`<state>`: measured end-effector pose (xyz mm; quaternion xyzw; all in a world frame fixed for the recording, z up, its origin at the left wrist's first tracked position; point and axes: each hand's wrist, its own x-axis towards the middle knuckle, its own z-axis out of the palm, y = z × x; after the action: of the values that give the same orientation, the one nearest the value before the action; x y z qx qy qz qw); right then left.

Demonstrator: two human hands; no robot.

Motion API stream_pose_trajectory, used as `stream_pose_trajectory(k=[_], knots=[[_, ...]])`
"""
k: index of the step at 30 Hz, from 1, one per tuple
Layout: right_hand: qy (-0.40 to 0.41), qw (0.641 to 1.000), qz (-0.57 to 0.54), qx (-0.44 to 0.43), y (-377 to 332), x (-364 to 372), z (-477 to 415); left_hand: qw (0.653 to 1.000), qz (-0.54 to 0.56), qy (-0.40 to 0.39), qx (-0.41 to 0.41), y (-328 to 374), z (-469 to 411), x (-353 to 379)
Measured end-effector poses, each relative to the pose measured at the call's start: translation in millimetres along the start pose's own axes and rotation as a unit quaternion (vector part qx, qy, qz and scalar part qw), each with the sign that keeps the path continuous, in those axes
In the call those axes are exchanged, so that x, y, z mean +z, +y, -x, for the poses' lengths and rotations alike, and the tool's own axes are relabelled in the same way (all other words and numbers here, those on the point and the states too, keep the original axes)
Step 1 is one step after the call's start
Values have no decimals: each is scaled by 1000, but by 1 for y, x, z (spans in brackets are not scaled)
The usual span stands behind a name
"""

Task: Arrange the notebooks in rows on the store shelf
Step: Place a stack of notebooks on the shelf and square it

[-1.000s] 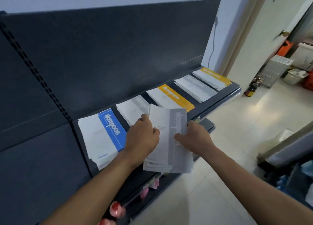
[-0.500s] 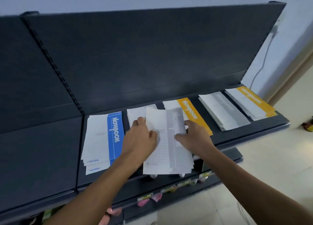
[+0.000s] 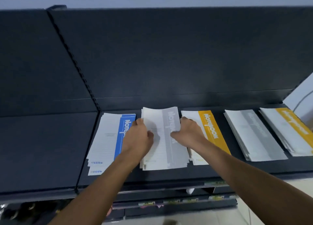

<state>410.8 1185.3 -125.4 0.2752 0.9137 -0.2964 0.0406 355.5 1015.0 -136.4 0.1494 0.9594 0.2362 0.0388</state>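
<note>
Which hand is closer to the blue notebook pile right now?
Left. The left hand grips the left edge of the grey pile, beside the blue pile; the right hand grips its opposite edge.

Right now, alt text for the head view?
The left hand and right hand grip the sides of a grey notebook stack lying on a dark shelf. It sits between a blue stack and a yellow stack in a row of five.
</note>
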Motion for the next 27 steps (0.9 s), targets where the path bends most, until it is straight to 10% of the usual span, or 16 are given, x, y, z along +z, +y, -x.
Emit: stream_pose_trajectory(k=[27], knots=[[32, 965, 182, -187, -7, 6, -39, 997, -78, 5, -9, -14, -29, 8]])
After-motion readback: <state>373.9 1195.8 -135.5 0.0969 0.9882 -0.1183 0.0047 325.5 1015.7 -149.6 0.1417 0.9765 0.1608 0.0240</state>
